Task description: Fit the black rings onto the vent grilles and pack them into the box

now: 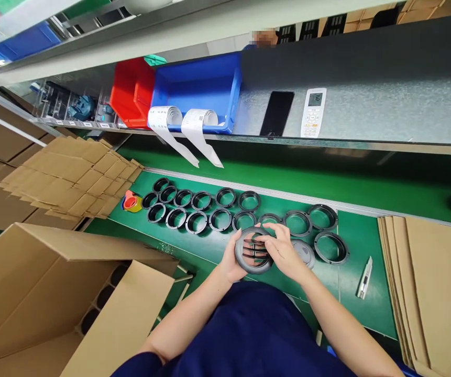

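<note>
In front of my body my left hand [232, 257] is closed on the rim of a round air vent [253, 268], dark grey with several black slats across its opening. The vent is tilted so that its slatted face shows. From the other side my right hand [282, 248] reaches over the vent, its bent fingers on the slats and the edge. On the green bench behind stand black rings [220, 220], in rough rows. A closed grey round vent [303, 253] lies beside my right wrist, partly hidden by it.
A utility knife [364, 278] and flat cardboard sheets [437, 283] are at right. An open carton [115, 314] holding dark round parts stands at left, below stacked cardboard [79, 175]. The shelf bears a red bin [133, 94], blue bin [197, 84], label rolls [199, 121], phone [277, 113] and remote [314, 112].
</note>
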`<move>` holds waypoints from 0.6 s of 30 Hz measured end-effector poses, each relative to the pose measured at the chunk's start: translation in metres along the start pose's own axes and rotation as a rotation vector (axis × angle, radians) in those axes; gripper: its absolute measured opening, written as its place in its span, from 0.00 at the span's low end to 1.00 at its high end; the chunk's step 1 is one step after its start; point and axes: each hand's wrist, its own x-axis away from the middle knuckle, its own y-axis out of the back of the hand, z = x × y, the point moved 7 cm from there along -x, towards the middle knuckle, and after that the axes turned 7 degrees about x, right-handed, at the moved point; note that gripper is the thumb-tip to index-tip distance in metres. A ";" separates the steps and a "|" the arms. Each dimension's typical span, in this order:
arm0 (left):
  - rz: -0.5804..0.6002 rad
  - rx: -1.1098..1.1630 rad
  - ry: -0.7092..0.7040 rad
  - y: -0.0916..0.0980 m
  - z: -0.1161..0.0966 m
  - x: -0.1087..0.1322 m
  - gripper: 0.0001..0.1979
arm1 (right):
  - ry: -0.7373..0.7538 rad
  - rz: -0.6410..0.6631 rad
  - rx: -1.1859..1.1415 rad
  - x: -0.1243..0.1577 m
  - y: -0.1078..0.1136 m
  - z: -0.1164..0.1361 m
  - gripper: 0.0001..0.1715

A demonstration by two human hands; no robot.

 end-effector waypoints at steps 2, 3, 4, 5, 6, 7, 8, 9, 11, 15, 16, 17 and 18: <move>0.007 0.042 0.012 -0.001 0.001 -0.001 0.29 | -0.007 -0.016 -0.043 0.000 0.002 0.000 0.28; 0.009 0.062 0.020 -0.003 0.001 -0.002 0.29 | -0.014 -0.031 -0.080 0.001 0.004 0.000 0.28; 0.005 0.079 0.024 -0.004 0.000 -0.003 0.30 | -0.025 -0.048 -0.124 0.001 0.005 -0.001 0.29; -0.004 0.088 0.022 -0.005 0.000 -0.004 0.30 | -0.040 -0.065 -0.167 0.002 0.006 -0.002 0.29; -0.015 0.092 0.016 -0.005 -0.001 -0.004 0.30 | -0.059 -0.081 -0.203 0.004 0.007 -0.003 0.30; -0.027 0.092 0.008 -0.005 -0.002 -0.005 0.30 | -0.080 -0.092 -0.228 0.005 0.007 -0.004 0.30; -0.039 0.088 0.001 -0.004 -0.003 -0.006 0.29 | -0.098 -0.098 -0.241 0.007 0.007 -0.006 0.30; -0.051 0.081 -0.003 -0.002 -0.003 -0.006 0.29 | -0.111 -0.098 -0.249 0.008 0.006 -0.007 0.30; -0.073 0.065 -0.008 0.002 -0.004 -0.007 0.28 | -0.124 -0.087 -0.255 0.010 0.003 -0.008 0.29; -0.102 0.039 -0.023 0.008 -0.006 -0.007 0.28 | -0.136 -0.066 -0.246 0.013 0.000 -0.010 0.28; -0.096 0.035 -0.019 0.007 -0.007 -0.008 0.29 | -0.131 -0.063 -0.234 0.014 -0.001 -0.010 0.28; -0.084 0.034 -0.009 0.007 -0.007 -0.008 0.29 | -0.120 -0.059 -0.215 0.014 -0.001 -0.009 0.28; -0.073 0.038 0.001 0.006 -0.008 -0.009 0.30 | -0.101 -0.057 -0.186 0.015 -0.002 -0.007 0.28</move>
